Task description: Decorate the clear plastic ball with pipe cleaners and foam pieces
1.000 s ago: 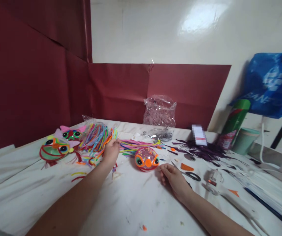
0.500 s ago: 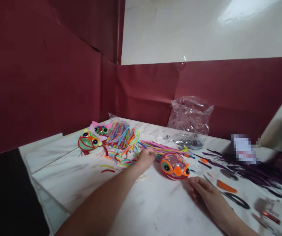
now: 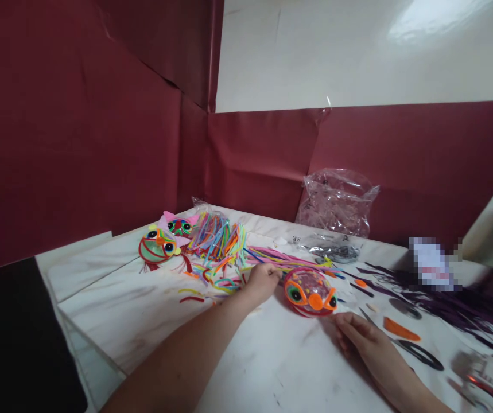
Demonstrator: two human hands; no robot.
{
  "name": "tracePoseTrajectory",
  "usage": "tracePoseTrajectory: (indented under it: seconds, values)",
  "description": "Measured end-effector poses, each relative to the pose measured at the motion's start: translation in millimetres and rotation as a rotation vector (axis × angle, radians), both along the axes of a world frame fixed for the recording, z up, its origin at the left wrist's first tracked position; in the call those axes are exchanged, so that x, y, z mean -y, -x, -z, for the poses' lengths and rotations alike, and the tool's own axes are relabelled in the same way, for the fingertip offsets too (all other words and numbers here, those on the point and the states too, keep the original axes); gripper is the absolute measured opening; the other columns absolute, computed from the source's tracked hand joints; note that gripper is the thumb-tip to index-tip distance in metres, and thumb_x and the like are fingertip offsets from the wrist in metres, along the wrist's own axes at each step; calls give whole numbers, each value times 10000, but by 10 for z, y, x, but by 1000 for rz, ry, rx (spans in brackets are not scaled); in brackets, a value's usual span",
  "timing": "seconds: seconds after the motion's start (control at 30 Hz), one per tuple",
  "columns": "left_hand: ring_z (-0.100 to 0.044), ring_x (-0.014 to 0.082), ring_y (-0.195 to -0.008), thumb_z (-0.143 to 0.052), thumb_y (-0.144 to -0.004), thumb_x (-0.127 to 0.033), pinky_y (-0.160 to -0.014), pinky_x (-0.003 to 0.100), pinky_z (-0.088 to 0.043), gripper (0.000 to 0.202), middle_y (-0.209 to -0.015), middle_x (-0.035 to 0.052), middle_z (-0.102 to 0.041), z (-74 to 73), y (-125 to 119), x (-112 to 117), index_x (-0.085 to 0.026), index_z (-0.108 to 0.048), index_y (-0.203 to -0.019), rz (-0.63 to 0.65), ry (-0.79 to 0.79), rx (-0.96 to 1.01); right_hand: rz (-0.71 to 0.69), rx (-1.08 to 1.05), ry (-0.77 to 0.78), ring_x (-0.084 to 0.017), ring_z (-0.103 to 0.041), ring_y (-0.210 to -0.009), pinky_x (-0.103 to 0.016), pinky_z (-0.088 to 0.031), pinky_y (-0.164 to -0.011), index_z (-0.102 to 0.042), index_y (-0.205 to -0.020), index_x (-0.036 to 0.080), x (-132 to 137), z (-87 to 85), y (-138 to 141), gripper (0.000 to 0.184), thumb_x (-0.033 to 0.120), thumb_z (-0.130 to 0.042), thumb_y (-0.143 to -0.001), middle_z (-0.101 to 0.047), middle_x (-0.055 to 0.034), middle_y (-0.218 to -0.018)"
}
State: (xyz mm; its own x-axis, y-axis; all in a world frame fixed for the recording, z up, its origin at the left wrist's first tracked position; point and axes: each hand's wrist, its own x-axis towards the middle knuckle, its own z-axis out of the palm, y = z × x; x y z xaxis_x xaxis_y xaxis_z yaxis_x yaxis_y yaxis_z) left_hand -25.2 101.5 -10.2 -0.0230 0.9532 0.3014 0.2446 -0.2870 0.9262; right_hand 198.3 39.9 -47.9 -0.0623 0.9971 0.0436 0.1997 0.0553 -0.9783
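Note:
A clear round ornament [image 3: 309, 287] made up as a face, with orange brows, an orange nose, black-centred green eyes and a red rim, sits on the marbled white table. Left of it is my left hand [image 3: 264, 282], fingers curled together by the pipe cleaners; anything in them is too small to make out. Close to the ornament's lower right edge, my right hand [image 3: 360, 332] has thumb and fingers pressed together. Whether it touches the ornament or pinches something thin, I cannot tell. Scissors [image 3: 422, 354] and an orange felt piece [image 3: 401, 328] lie right of that hand.
Two finished-looking face ornaments, a green one [image 3: 156, 248] and a pink-eared one [image 3: 181, 227], stand at the back left. Beside them lie bundled pipe cleaners [image 3: 216, 238]. A clear plastic bag [image 3: 338, 203] leans on the red wall covering. Dark purple strips [image 3: 453, 307] spread across the right.
The view has shifted slightly. My left hand has come a little nearer to the ornament. My right hand stays beside it, with its fingers still together.

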Motion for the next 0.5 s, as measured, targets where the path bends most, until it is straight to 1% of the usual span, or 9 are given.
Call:
tracePoseTrajectory:
  seconds: [0.2,0.33,0.5]
  values:
    - [-462,109,-559,-486,-696,-135,-549,230,-351,144,-550,-33,-531,13,-15,0,-154,-555,-571,16,8,-28,-1,30,-21,-106,-365,-468,-252,-275,-485,-500,-587,190,12,-30,18,414,573,-573,-726,-458,41,-479]
    - [-470,111,-567,-489,-702,-141,-554,230,-356,134,-566,-33,-547,23,-12,0,-154,-575,-600,14,11,-50,11,10,-20,-109,-361,-456,-255,-268,-472,-498,-585,198,44,-75,55,404,575,-598,-687,-461,40,-467]
    - [-425,102,-520,-508,-710,-171,-514,227,-318,146,-528,-45,-516,26,5,9,-149,-576,-582,15,13,-97,29,-7,6,-110,-368,-448,-255,-273,-464,-515,-601,195,56,-103,78,412,591,-622,-642,-469,38,-461]
